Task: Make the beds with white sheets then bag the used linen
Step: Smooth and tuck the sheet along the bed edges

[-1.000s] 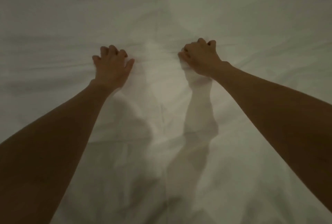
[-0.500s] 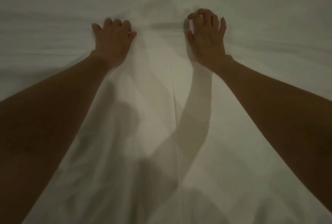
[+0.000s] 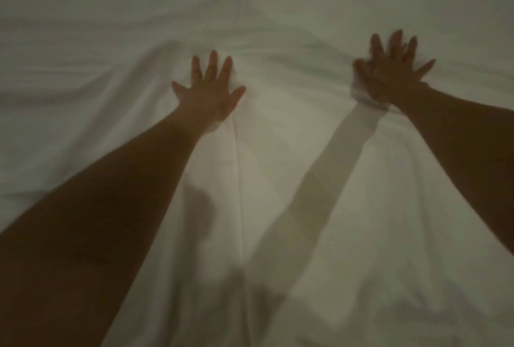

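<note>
A white sheet (image 3: 278, 168) fills the whole view, lit dimly, with soft folds fanning out from between my hands and a straight crease running down the middle. My left hand (image 3: 210, 90) lies flat on the sheet left of centre, fingers straight and spread. My right hand (image 3: 389, 71) is at the upper right, fingers also spread and a little blurred, its heel pressing a small bunched fold of the sheet. Both forearms stretch forward from the bottom corners.
Wrinkles ridge the sheet above and to the left of my hands. Shadows of my arms fall across the lower middle. No bed edge, pillow or bag is in view.
Both hands have gone from curled fingers gripping the sheet to flat, spread fingers. My right hand has slid out to the right, and the hands now lie wider apart.
</note>
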The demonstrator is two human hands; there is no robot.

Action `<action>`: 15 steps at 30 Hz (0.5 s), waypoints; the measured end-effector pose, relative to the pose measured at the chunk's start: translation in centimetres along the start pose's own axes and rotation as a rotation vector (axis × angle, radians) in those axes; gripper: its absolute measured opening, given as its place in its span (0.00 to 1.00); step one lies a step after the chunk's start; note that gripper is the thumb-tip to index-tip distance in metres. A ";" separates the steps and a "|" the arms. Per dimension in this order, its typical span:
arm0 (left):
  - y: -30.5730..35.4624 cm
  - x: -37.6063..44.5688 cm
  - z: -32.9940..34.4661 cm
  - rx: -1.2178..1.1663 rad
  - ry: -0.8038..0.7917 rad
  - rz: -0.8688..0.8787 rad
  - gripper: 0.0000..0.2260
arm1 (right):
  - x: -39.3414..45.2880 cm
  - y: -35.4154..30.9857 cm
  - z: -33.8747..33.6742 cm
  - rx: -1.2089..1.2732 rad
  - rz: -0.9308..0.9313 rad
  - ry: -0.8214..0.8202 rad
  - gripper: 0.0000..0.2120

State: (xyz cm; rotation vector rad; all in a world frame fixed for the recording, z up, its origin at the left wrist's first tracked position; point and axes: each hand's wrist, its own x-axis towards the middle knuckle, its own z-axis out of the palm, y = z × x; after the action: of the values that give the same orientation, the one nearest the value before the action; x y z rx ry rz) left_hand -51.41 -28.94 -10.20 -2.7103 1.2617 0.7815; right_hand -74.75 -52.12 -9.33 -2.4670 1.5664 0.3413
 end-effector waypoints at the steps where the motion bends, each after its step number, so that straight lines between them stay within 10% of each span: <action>1: 0.9 -1.0 0.0 -0.022 -0.010 -0.023 0.31 | -1.5 1.2 0.3 -0.019 0.023 0.028 0.41; 15: 11.9 -31.6 18.6 0.134 -0.002 0.036 0.36 | -31.7 14.4 8.5 -0.075 -0.318 -0.211 0.33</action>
State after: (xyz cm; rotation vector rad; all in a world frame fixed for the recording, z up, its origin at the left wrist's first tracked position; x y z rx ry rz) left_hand -84.95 -9.91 -9.80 -2.5881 1.3157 0.6764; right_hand -101.64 -28.43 -8.65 -2.5822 1.0775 0.5912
